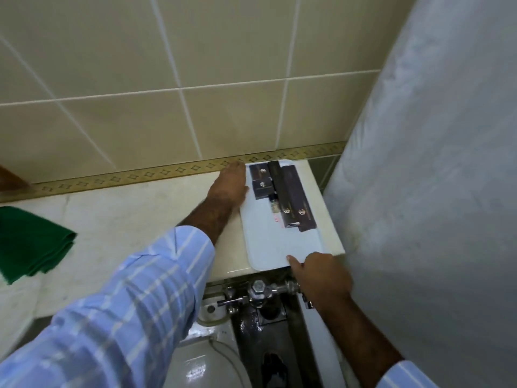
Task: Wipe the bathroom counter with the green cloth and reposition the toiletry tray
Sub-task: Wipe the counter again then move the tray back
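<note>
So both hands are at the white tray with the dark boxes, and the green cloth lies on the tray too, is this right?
Not quite. In the head view the green cloth lies on the counter far left, apart from the white tray. The left hand and right hand are at the tray with the dark boxes.

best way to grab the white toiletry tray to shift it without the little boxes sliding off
Probably by its two opposite rims, as here: left hand on the far-left edge, right hand on the near-right corner. The toiletry tray is flat and shallow, with the dark boxes loose at its far end, so keep it level.
</note>
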{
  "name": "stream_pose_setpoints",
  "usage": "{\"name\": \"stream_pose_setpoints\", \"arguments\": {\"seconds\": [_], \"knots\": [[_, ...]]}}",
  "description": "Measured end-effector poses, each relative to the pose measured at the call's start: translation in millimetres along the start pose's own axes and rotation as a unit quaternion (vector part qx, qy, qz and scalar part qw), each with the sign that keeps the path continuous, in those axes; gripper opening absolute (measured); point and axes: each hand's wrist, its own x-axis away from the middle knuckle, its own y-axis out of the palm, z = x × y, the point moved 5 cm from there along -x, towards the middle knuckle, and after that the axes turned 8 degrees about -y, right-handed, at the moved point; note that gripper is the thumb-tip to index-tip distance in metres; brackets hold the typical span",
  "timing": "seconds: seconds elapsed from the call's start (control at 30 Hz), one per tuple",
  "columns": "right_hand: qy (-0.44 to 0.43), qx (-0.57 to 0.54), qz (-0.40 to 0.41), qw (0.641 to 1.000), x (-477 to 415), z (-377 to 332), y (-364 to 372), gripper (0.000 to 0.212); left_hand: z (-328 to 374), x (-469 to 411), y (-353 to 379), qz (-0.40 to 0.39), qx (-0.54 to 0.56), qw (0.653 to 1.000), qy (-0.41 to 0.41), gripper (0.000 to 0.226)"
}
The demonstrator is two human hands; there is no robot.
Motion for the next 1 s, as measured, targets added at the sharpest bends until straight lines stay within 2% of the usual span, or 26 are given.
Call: {"name": "stream_pose_setpoints", "arguments": {"seconds": [0.07,0.13,0.17,0.23,0.33,0.47,0.6,0.73,0.9,1.0], "knots": [[0.052,-0.194,-0.045,0.979,-0.6,9.4,15.2,0.062,4.7,-9.3,1.8,0.014,0.017,1.000,-0.022,0.070],[0.118,-0.433,-0.091,0.889,-0.6,9.7,30.7,0.053,7.1,-16.6,-0.3,0.042,0.046,0.997,-0.046,0.056],[0.145,-0.502,-0.101,0.846,0.1,9.0,35.7,0.047,7.3,-19.9,-1.4,0.056,0.060,0.995,-0.059,0.051],[0.176,-0.565,-0.106,0.799,0.3,6.7,43.2,0.038,4.0,-24.7,-2.0,0.068,0.087,0.990,-0.088,0.047],[0.193,-0.591,-0.071,0.780,0.8,8.9,49.6,0.030,-4.4,-24.3,-0.8,0.068,0.118,0.984,-0.117,0.042],[0.164,-0.555,0.012,0.816,2.5,22.5,44.2,0.029,-34.6,-8.8,-8.7,0.053,0.214,0.960,-0.170,0.043],[0.099,-0.465,0.043,0.879,1.2,19.6,26.7,0.034,-82.2,36.6,-23.3,0.064,0.344,0.902,-0.254,0.052],[0.012,-0.288,0.090,0.953,-10.9,-1.3,-6.4,0.041,-132.0,92.9,-42.1,0.101,0.435,0.841,-0.307,0.031],[-0.078,-0.196,0.079,0.974,-35.8,-56.5,-28.4,0.035,-194.1,157.2,-49.1,0.108,0.557,0.740,-0.361,0.024],[-0.126,-0.129,0.094,0.979,-55.9,-88.7,-32.2,0.036,-217.5,178.5,-44.1,0.118,0.595,0.701,-0.375,0.023]]}}
